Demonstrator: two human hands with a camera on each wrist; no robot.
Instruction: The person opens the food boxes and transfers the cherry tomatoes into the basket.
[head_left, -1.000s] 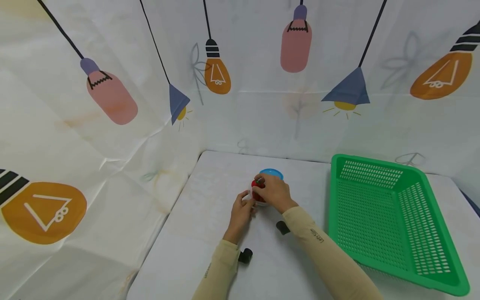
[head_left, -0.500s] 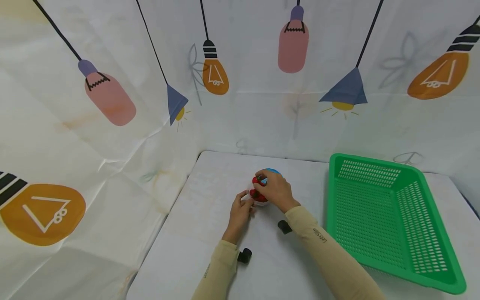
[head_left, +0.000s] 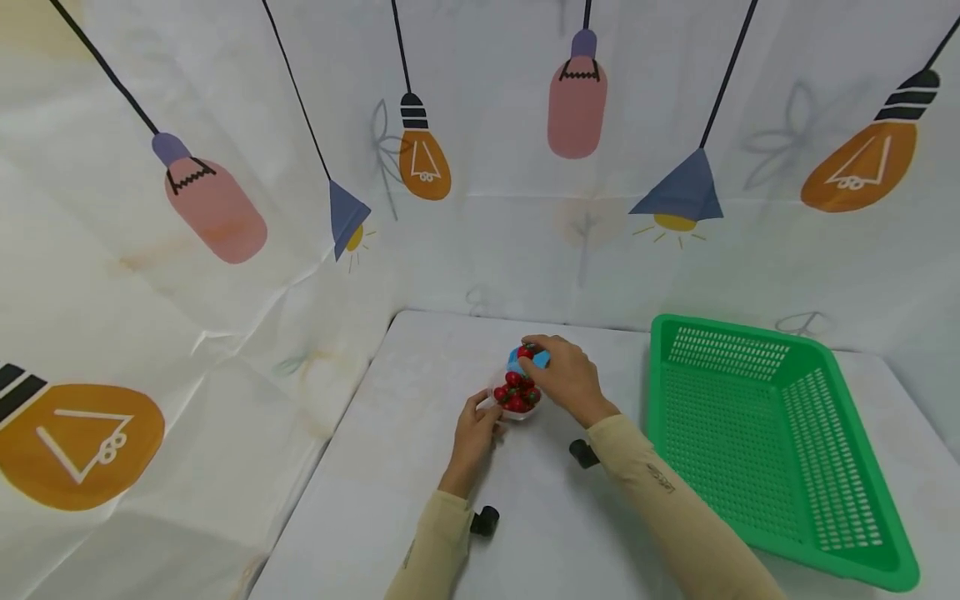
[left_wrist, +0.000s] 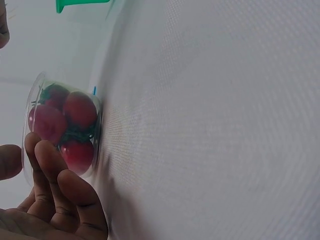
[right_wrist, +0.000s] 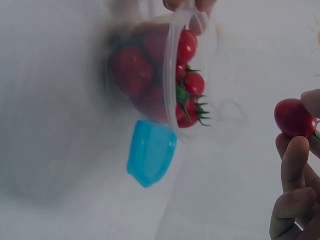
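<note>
Right hand (head_left: 568, 377) has its grip pinched on a tomato (right_wrist: 294, 118), left hand (head_left: 472, 433) pinches the clear tub (right_wrist: 172, 75), so I'd go gentle, no squashing or tipping.

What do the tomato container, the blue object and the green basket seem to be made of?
Container: probably thin, clear, shiny plastic; the tomatoes show through its wall.
Blue object: likely smooth, glossy plastic, judging by its pale highlights.
Green basket: apparently moulded plastic, fairly smooth, with regular perforations.

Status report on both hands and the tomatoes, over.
Left hand pinching clear tub at rim. Right hand holding one tomato outside it. More tomatoes inside. No obstruction seen.
</note>
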